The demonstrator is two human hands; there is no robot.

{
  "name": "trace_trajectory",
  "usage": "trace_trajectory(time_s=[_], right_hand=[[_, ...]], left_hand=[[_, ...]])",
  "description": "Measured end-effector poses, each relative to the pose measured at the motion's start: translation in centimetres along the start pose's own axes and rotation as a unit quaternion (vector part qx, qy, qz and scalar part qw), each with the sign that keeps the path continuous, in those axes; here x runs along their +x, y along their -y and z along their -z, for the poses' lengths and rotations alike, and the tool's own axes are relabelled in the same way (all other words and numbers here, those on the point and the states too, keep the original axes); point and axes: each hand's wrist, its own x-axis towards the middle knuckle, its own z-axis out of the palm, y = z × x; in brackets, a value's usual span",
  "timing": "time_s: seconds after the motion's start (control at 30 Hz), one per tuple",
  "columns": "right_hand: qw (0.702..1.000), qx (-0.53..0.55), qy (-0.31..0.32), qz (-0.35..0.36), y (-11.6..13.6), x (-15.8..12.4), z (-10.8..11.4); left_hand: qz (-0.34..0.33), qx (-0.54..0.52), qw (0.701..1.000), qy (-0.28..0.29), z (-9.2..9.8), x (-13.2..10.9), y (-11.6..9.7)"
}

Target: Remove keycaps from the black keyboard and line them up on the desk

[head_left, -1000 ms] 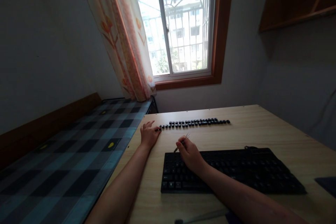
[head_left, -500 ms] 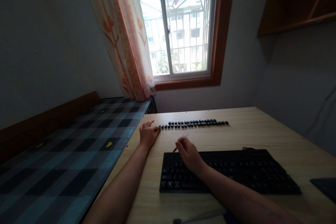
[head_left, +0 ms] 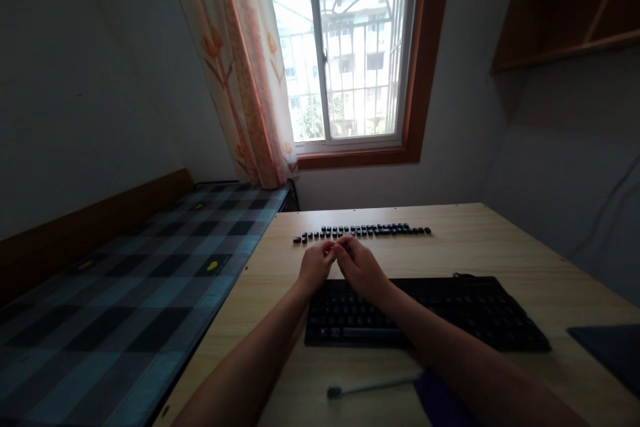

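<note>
Along the left of the room lies a bed under a checked sheet (head_left: 150, 280), close against a pale wood-grain table (head_left: 450, 257). Beyond the table's far edge is a barred window (head_left: 360, 73); standing before it probably lends daylight to small work. On the table, a black full-size keyboard (head_left: 463, 300) lies flat, its spacebar edge facing the person, perhaps for easy reach with resting forearms. Its right part is too dark to tell which keys are missing.

Above the keyboard's upper left corner, the left hand (head_left: 316, 263) and the right hand (head_left: 361, 268) meet at their fingertips, thumbs and fingers curled inward, as if two-handed control suits something tiny. Whether either is clamped on an object, I cannot tell; the fingers hide it. Nearer the person, beside a purple cloth (head_left: 440, 400), a thin rod with a dark head (head_left: 334, 391), perhaps a brush, lies apart from both hands. Smallest are the black keycaps (head_left: 370, 231), lined up in rows beyond the hands, an arrangement that would preserve their order.
</note>
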Motion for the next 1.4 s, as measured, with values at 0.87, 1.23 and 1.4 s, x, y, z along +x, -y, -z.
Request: trace_trajectory(time_s=[0.87, 1.23, 1.4], right_hand=[[0.974, -0.119, 0.183, -0.06, -2.9, -3.0, 0.9], [0.967, -0.188, 0.172, 0.024, -2.5, -4.4, 0.4], [0.976, -0.149, 0.155, 0.023, -2.6, -4.8, 1.0]], left_hand=[[0.003, 0.161, 0.978, 0.134, -1.5, -0.9, 0.5], [0.007, 0.143, 0.983, 0.115, -1.6, -1.0, 0.7], [0.008, 0.139, 0.982, 0.124, -1.7, -1.2, 0.3]])
